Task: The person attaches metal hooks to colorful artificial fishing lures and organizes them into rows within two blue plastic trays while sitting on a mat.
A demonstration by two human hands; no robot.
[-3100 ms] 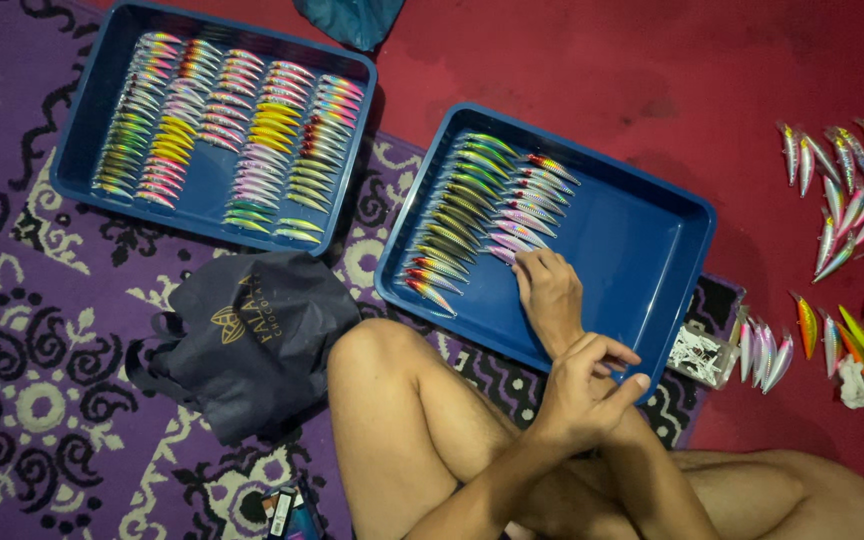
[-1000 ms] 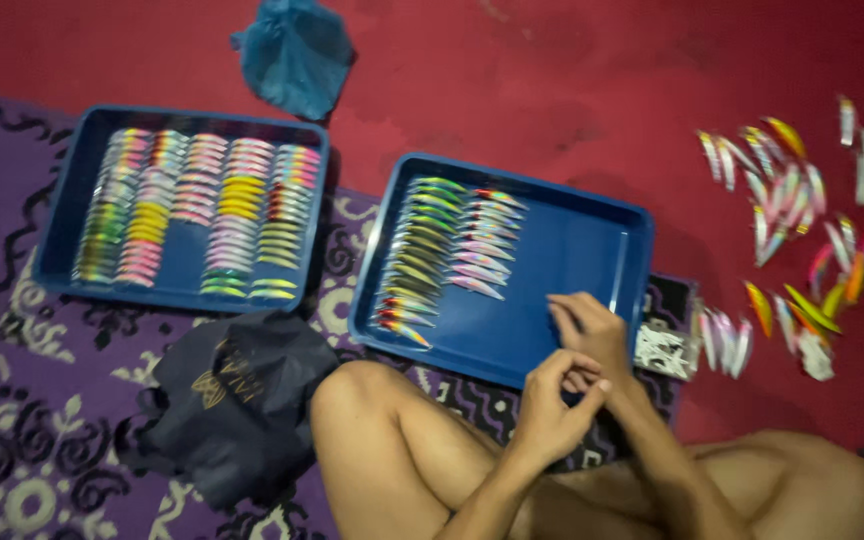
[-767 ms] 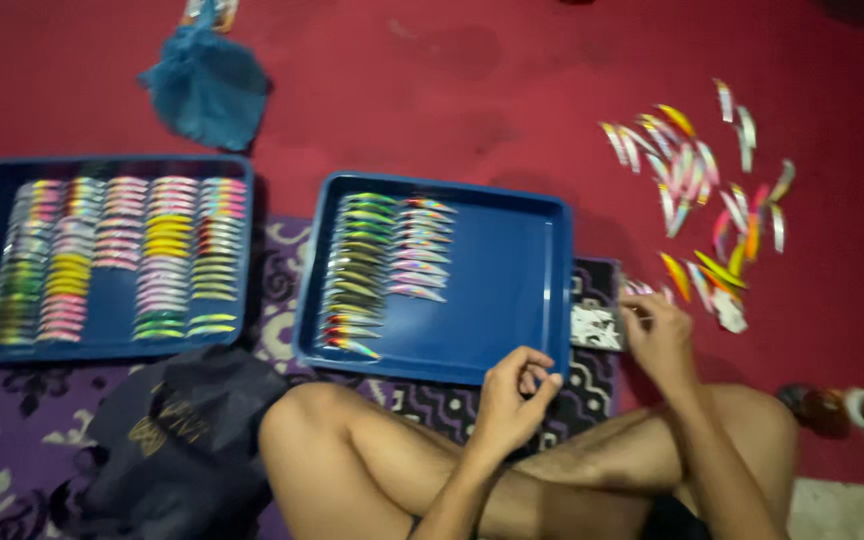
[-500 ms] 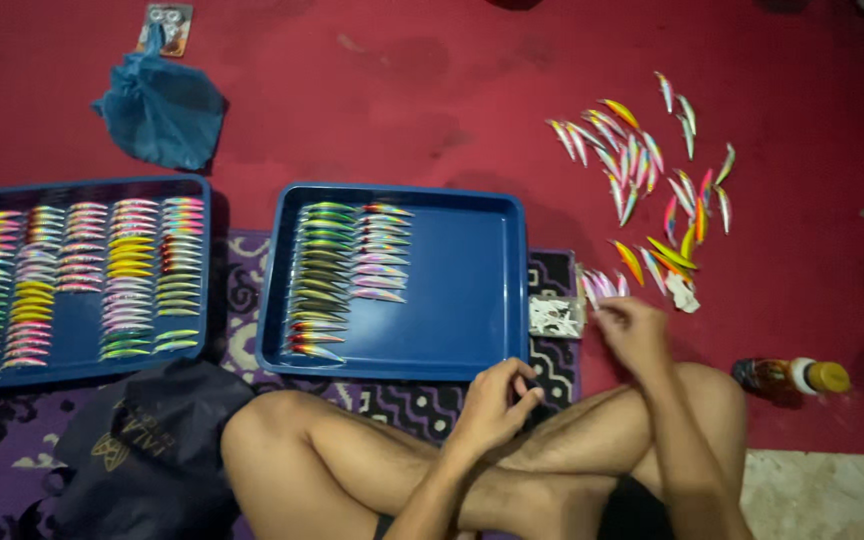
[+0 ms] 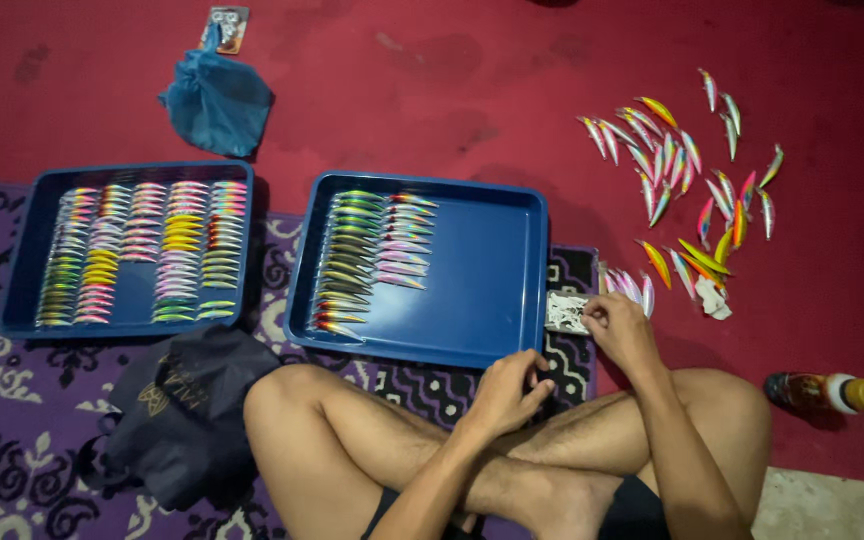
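Observation:
I sit cross-legged on the floor. My left hand [image 5: 514, 390] rests with loosely bent fingers at the near edge of the right blue tray [image 5: 492, 300]; nothing shows in it. That tray holds two columns of colourful fishing lures [image 5: 367, 255] on its left side. My right hand [image 5: 620, 330] reaches out past the tray's right corner, fingertips at a small white packet [image 5: 564, 312]. A few pale lures [image 5: 628, 285] lie just beyond that hand. Whether the fingers pinch anything is hidden.
A second blue tray [image 5: 22, 260], filled with rows of lures, lies at the left. Loose lures [image 5: 692, 170] are scattered on the red floor at the right. A dark bag [image 5: 187, 415], a blue cloth bag [image 5: 217, 100] and a bottle [image 5: 827, 393] lie around.
My hands were together over the tray's near corner; the right hand has since moved right to the white packet. The view has swung right, showing more of the scattered lures.

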